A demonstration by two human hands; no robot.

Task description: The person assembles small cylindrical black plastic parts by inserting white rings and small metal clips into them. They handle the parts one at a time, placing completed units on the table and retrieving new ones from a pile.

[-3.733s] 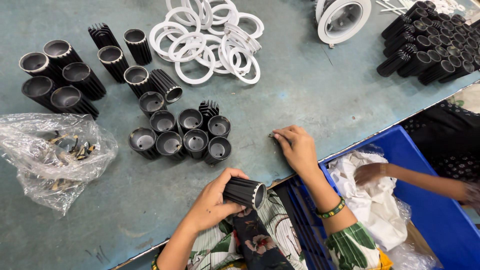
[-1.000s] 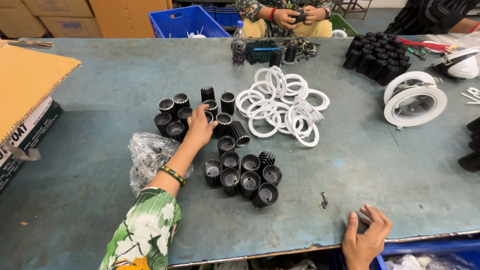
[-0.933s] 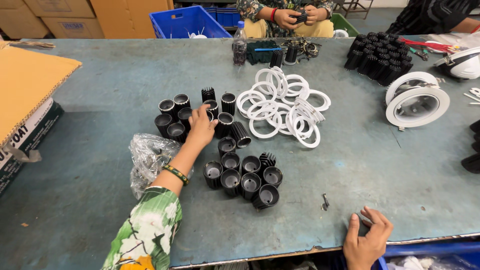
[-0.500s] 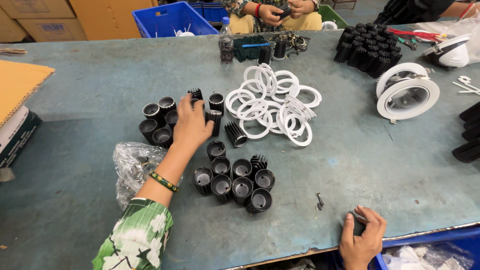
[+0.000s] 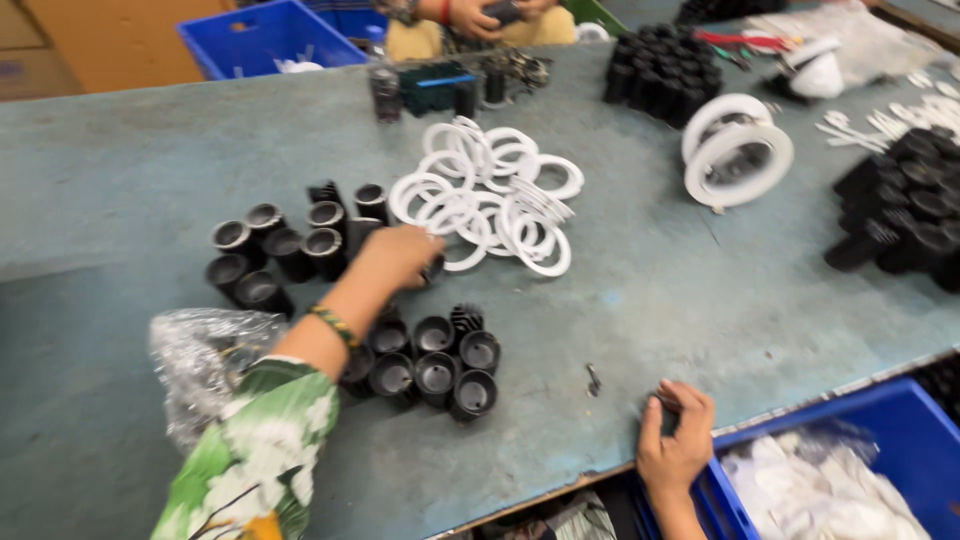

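Left hand (image 5: 398, 257) closed over a black finned cylinder (image 5: 432, 268) beside the white rings (image 5: 490, 195); right hand (image 5: 676, 440) pinches a small dark part (image 5: 668, 405) near the surface (image 5: 640, 290) edge.

The left arm stretches forward in a floral sleeve, a beaded band at the wrist; the left hand (image 5: 400, 257) is curled, knuckles up. The right hand (image 5: 677, 440) rests low, fingers bent inward.
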